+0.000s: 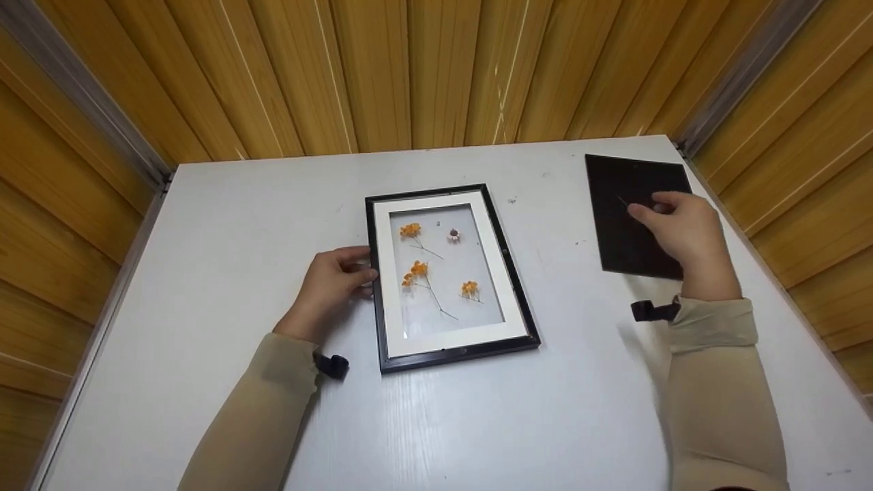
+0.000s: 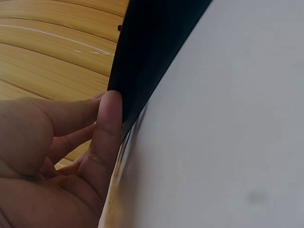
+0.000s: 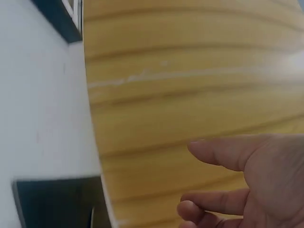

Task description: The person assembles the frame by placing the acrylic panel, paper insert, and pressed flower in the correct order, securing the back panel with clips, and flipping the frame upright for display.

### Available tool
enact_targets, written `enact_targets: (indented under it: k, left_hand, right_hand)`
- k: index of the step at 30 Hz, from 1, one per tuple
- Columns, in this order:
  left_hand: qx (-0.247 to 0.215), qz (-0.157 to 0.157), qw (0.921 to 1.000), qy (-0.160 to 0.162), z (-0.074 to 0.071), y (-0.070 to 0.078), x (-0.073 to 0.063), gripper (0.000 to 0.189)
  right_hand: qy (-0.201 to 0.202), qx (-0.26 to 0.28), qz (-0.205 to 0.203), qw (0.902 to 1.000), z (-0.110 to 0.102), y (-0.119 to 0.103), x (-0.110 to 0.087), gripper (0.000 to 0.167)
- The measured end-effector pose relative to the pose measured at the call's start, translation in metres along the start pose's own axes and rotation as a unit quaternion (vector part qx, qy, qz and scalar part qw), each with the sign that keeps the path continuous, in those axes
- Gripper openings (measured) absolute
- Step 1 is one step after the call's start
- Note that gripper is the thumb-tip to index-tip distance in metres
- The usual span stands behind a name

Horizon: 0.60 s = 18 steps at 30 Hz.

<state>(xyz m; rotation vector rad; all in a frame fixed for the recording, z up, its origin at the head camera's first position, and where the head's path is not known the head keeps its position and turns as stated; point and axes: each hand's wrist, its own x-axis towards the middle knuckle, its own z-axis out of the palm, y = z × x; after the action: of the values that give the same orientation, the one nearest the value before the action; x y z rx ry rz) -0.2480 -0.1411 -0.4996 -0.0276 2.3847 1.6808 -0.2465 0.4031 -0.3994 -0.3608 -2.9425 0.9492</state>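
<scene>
A black picture frame with a white mat lies on the table. Inside the mat's window are dried orange flower sprigs and a small white flower with a dark centre. My left hand touches the frame's left side with its fingertips; in the left wrist view, a straight finger lies against the frame's black side. Over a black rectangular board at the right is my right hand, its thumb and fingers apart with nothing between them in the right wrist view.
The white table is bounded by yellow wood-plank walls at the back and both sides. Tiny dark specks dot the tabletop between frame and board. A thin light strip shows against the board.
</scene>
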Motion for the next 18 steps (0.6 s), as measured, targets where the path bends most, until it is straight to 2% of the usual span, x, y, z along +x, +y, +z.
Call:
enact_targets:
  k: [4, 8, 13, 18]
  left_hand:
    - [0.006, 0.001, 1.0000, 0.003, 0.000, 0.000, -0.001, 0.050]
    - [0.004, 0.000, 1.0000, 0.003, 0.000, -0.002, -0.001, 0.050]
    - [-0.008, 0.007, 0.9999, -0.003, 0.000, -0.003, 0.001, 0.051]
    - [-0.010, 0.007, 0.9999, -0.005, -0.001, -0.002, 0.002, 0.051]
  right_hand:
    - [-0.037, 0.007, 0.071, 0.9968, -0.005, 0.034, 0.012, 0.099]
    - [-0.052, -0.006, 0.133, 0.9897, -0.002, 0.062, 0.019, 0.112]
    - [-0.054, -0.057, 0.178, 0.9809, 0.000, 0.084, 0.021, 0.129]
    - [-0.065, -0.067, 0.194, 0.9765, 0.001, 0.093, 0.022, 0.141]
